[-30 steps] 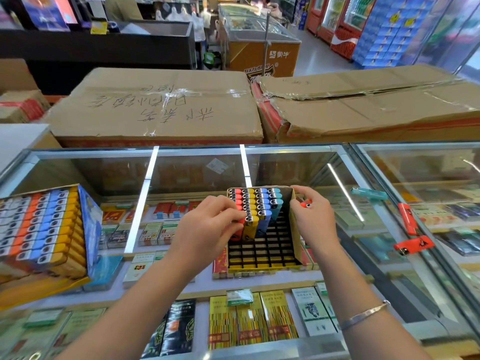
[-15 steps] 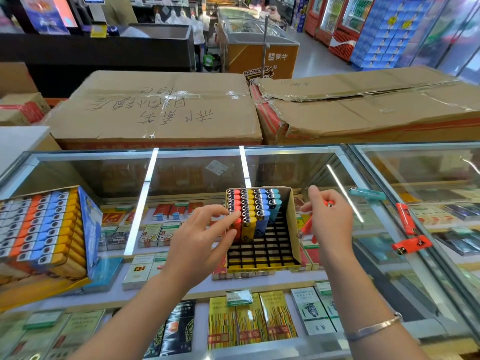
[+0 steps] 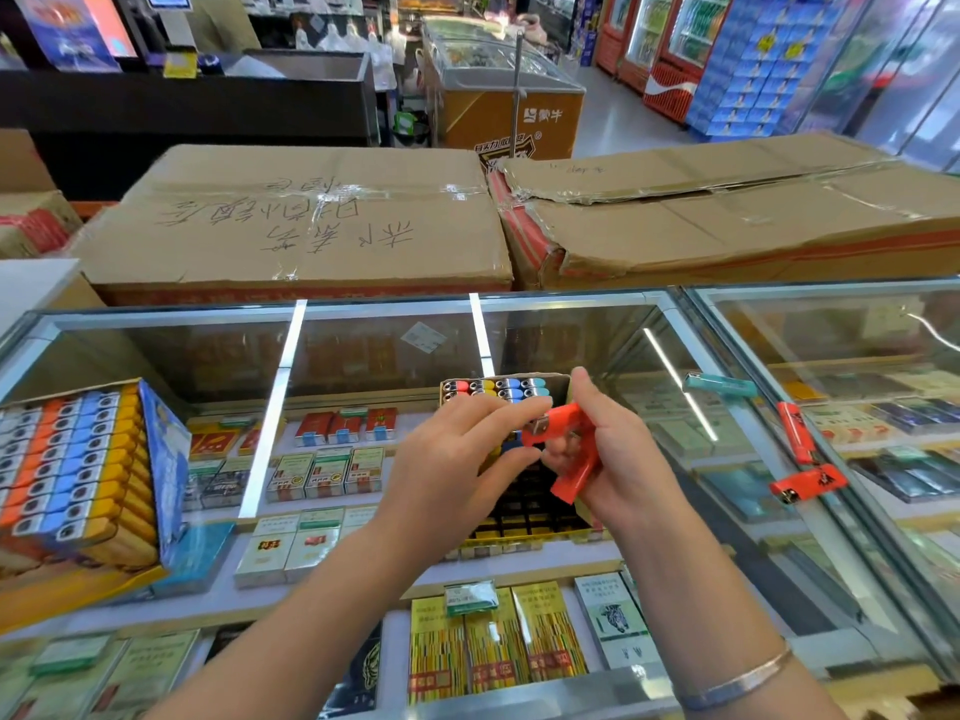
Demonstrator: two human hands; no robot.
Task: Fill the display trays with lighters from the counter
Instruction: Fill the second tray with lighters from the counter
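Note:
A cardboard display tray (image 3: 535, 535) with a black grid stands on the glass counter, its far rows filled with red, yellow and blue lighters (image 3: 498, 389). Above it my right hand (image 3: 618, 454) holds two red lighters: one (image 3: 558, 422) lies level, the other (image 3: 574, 478) points down. My left hand (image 3: 457, 459) pinches the metal end of the level red lighter with thumb and forefinger. Both hands hide the tray's middle rows.
A full tray of orange, blue and yellow lighters (image 3: 78, 470) leans at the left. Loose on the glass at the right lie a teal lighter (image 3: 719, 384) and two red lighters (image 3: 795, 433) (image 3: 805, 483). Large cardboard boxes (image 3: 296, 220) stand beyond the counter.
My right hand moved left over the tray and turned its red lighters up into view. My left hand left the tray's lighters and came across to pinch one red lighter.

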